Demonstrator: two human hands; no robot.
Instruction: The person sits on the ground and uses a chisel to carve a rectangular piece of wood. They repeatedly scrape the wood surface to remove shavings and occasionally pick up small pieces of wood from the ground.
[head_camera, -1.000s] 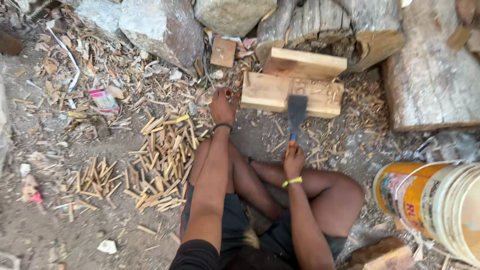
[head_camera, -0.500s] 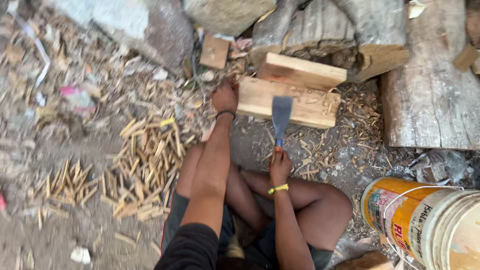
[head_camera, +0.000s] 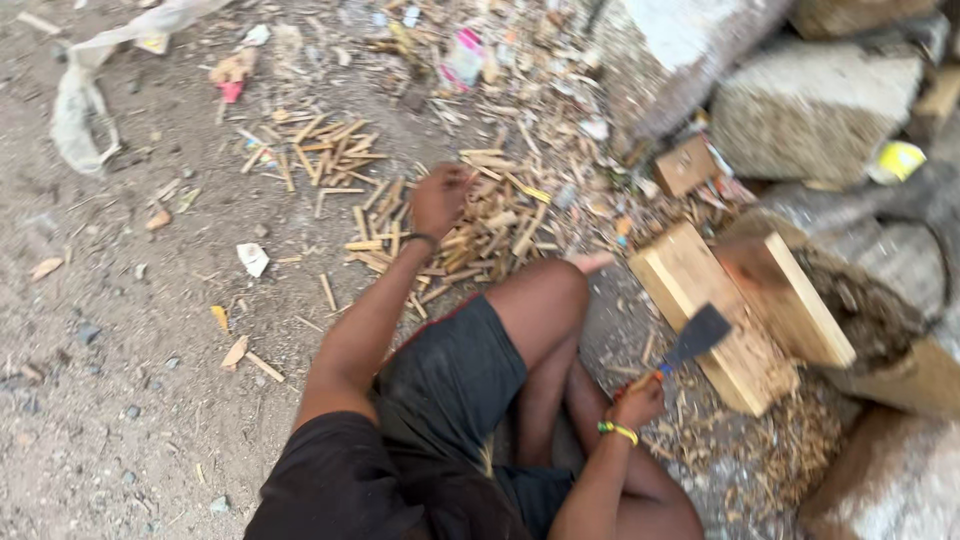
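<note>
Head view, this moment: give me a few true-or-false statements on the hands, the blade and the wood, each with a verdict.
1. The right hand grips a broad-bladed chopping tool. True.
2. The left hand rests on the wooden block. False: it reaches over the pile of split sticks, away from the block.
3. The blade lies next to the wooden block. True.
4. A band is worn on the right wrist only. False: each wrist has one.
5. The person stands upright at a bench. False: the person sits on the ground with knees bent.
</note>
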